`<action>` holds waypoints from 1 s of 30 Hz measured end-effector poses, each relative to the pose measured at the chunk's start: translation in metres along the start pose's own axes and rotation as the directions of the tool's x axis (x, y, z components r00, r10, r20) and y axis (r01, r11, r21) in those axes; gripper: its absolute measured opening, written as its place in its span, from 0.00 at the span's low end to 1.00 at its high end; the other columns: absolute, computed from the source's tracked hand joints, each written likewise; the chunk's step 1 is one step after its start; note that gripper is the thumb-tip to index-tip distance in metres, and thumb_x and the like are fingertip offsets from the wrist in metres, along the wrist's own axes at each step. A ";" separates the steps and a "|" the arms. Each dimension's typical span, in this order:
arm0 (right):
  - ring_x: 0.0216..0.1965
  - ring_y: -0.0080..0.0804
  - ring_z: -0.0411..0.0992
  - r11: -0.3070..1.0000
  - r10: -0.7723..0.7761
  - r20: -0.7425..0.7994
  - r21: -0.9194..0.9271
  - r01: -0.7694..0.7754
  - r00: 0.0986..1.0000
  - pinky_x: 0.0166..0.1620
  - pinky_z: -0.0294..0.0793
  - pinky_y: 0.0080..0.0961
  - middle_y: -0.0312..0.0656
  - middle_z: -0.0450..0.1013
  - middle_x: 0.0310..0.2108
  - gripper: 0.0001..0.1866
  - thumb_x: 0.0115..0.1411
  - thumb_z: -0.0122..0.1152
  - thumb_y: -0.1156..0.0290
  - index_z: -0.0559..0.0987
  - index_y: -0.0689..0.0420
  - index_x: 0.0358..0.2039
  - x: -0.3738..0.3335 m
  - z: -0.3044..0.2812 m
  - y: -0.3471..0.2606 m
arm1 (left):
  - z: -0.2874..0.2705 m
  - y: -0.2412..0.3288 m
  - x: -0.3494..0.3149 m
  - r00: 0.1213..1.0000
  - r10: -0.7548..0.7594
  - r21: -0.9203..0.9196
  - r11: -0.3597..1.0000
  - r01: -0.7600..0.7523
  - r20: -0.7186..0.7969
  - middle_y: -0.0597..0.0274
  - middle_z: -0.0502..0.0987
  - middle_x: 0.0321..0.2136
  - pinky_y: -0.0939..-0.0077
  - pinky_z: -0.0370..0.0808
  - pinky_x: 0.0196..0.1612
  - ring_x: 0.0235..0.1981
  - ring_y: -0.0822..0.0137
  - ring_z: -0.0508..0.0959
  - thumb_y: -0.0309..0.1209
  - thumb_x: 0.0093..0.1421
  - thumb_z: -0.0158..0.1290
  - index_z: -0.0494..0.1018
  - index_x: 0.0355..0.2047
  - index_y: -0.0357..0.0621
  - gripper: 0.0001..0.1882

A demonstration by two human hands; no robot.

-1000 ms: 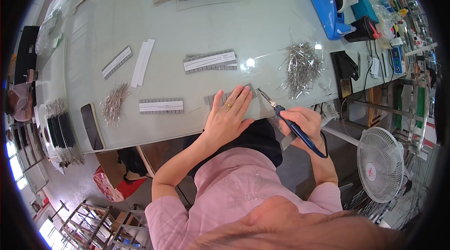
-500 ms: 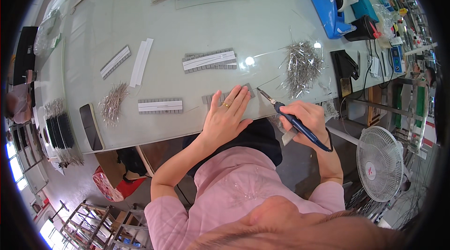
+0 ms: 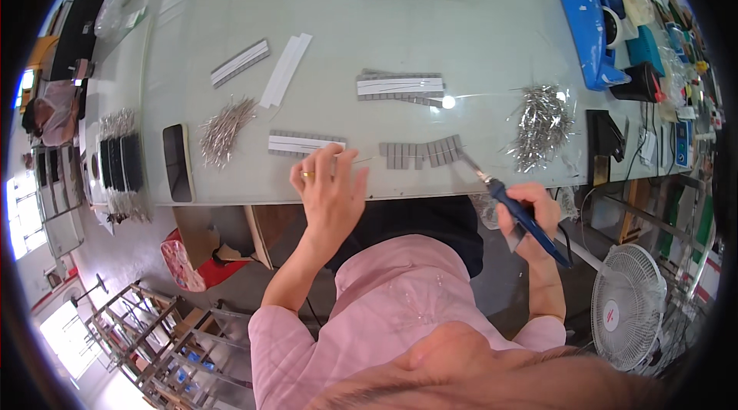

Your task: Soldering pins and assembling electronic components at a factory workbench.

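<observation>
My right hand (image 3: 536, 214) is wrapped round a dark blue soldering iron (image 3: 523, 221), its thin metal tip pointing at a grey segmented strip (image 3: 420, 153) near the table's front edge. That strip bends slightly in the middle. A small pale flat piece (image 3: 516, 241) shows below my right fingers; whether they grip it is unclear. My left hand (image 3: 330, 191), fingers apart, hovers at the right end of another grey strip with a white band (image 3: 296, 143). A thin wire (image 3: 365, 158) lies by its fingertips.
Silvery wire piles lie at right (image 3: 544, 129) and left (image 3: 227, 131). More strips (image 3: 400, 87) and white paper strips (image 3: 286, 71) lie farther back. A phone (image 3: 177, 164) is at left, a blue tape dispenser (image 3: 590, 37) and black stand (image 3: 603, 141) at right. A fan (image 3: 629, 306) stands beside the table.
My left hand has lifted off the grey segmented strip and moved left toward the white-banded strip. My right hand keeps the soldering iron near the strip's right end. The whole view has shifted.
</observation>
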State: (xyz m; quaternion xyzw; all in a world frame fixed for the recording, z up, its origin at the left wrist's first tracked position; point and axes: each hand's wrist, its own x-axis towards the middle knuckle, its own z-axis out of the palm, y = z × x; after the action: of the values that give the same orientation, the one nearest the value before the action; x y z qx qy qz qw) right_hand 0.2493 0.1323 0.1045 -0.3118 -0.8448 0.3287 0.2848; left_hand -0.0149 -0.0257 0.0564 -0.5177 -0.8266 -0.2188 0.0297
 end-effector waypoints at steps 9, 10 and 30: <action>0.19 0.23 0.68 0.966 -0.151 0.193 0.238 0.103 0.970 0.23 0.67 0.19 0.37 0.76 0.25 0.13 0.48 0.71 0.78 0.77 0.58 0.34 0.035 0.069 -0.023 | 0.000 -0.015 -0.002 0.995 -0.073 -0.090 0.993 0.079 0.067 0.67 0.71 0.40 0.61 0.57 0.52 0.46 0.62 0.70 0.31 0.56 0.61 0.76 0.35 0.51 0.07; 0.19 0.23 0.68 0.965 -0.156 0.195 0.238 0.107 0.968 0.23 0.67 0.19 0.37 0.76 0.25 0.13 0.48 0.71 0.78 0.77 0.58 0.34 0.038 0.071 -0.023 | 0.000 -0.016 -0.002 0.995 -0.069 -0.089 0.993 0.075 0.069 0.68 0.71 0.40 0.61 0.57 0.52 0.46 0.63 0.70 0.30 0.56 0.61 0.76 0.34 0.51 0.06; 0.15 0.17 0.61 0.960 -0.089 0.176 0.278 0.037 0.980 0.20 0.61 0.17 0.34 0.68 0.17 0.11 0.50 0.72 0.76 0.76 0.57 0.31 0.049 0.074 -0.030 | -0.004 -0.022 -0.007 1.000 -0.016 -0.207 0.978 0.020 0.023 0.69 0.71 0.38 0.59 0.56 0.54 0.45 0.65 0.70 0.27 0.55 0.60 0.74 0.31 0.51 0.05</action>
State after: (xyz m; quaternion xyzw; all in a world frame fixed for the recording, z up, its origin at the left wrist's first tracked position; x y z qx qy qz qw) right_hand 0.1568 0.1211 0.0943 -0.2101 -0.8239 0.4606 0.2549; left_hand -0.0315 -0.0409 0.0511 -0.5127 -0.8043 -0.2985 -0.0349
